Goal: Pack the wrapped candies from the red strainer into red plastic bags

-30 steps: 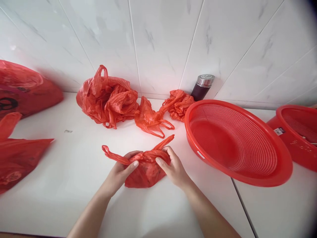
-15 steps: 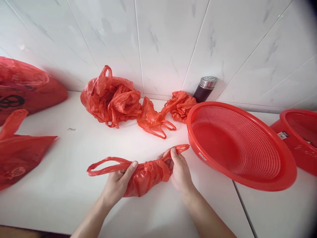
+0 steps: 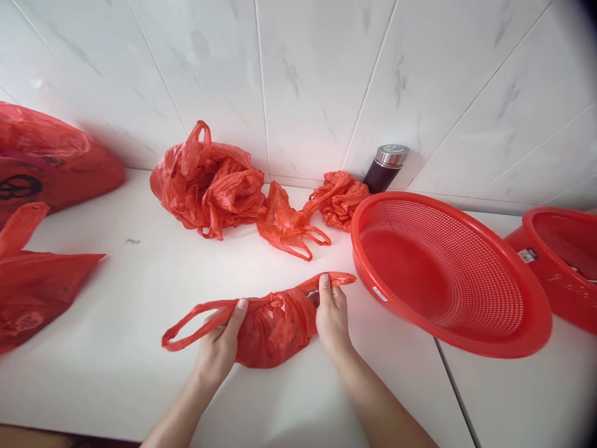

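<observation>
Between my hands is a crumpled red plastic bag (image 3: 277, 330), held just over the white table. My left hand (image 3: 220, 342) is closed around the base of its left handle, the thumb on top, and that handle loops out to the left. At the other end, my right hand (image 3: 332, 314) pinches the base of the right handle, whose tip points toward the big colander. The bag's body hangs between the two grips, bunched and creased. Fingers under the plastic are partly hidden.
Behind lie a large heap of red bags (image 3: 209, 186), a loose bag (image 3: 286, 221) and a smaller bundle (image 3: 342, 199). A dark flask (image 3: 385, 168) leans by the tiled wall. Right: a red colander (image 3: 405, 267) and another red basket (image 3: 536, 274). Left: filled red bags (image 3: 41, 292).
My hands have drawn slightly apart, the left one moving a little left, and the bag's body is spread more between them. The left handle loop has dropped slightly.
</observation>
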`<state>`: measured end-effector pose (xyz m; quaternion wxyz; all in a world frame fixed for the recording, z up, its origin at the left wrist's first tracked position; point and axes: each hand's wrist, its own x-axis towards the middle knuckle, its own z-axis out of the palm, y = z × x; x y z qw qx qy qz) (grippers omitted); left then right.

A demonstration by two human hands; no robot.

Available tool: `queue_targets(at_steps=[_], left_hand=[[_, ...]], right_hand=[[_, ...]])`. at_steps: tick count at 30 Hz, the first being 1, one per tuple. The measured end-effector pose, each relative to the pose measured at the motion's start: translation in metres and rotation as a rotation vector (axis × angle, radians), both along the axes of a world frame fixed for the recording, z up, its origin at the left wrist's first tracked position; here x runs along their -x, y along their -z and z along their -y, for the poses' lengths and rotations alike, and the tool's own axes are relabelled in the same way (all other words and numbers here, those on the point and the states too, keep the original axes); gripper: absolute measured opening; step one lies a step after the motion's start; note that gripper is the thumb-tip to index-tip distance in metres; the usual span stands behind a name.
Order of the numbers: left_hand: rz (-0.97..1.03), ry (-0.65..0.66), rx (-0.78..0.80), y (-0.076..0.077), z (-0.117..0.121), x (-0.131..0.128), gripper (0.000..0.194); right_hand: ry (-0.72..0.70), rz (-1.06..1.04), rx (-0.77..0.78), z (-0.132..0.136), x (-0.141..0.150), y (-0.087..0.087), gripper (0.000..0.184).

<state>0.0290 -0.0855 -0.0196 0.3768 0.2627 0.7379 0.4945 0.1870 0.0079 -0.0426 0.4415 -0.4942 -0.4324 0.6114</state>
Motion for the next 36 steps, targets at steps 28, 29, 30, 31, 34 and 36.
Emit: queue_targets(at_steps=[28,29,30,31,34,36], left_hand=[[-0.634,0.399,-0.249,-0.082,-0.06,0.027,0.023],[-0.694,0.299,-0.274,-0.097,-0.068,0.042,0.025],[-0.731,0.217,-0.296,-0.113,-0.075,0.058,0.026],[-0.76,0.149,-0.288,-0.129,-0.08,0.074,0.029],[-0.856,0.12,-0.113,-0.161,-0.078,0.116,0.038],[-0.888,0.118,0.009,-0.167,-0.061,0.139,0.047]], right_hand=[[-0.021,-0.099,-0.151,0.003,-0.028,-0.023,0.035],[-0.031,-0.074,-0.145,0.002,-0.027,-0.022,0.034],[-0.051,-0.047,-0.135,0.003,-0.027,-0.021,0.033],[-0.074,-0.021,-0.124,0.003,-0.027,-0.021,0.032],[-0.12,0.025,-0.103,0.006,-0.027,-0.021,0.031],[-0.127,0.036,-0.103,0.006,-0.027,-0.021,0.031]])
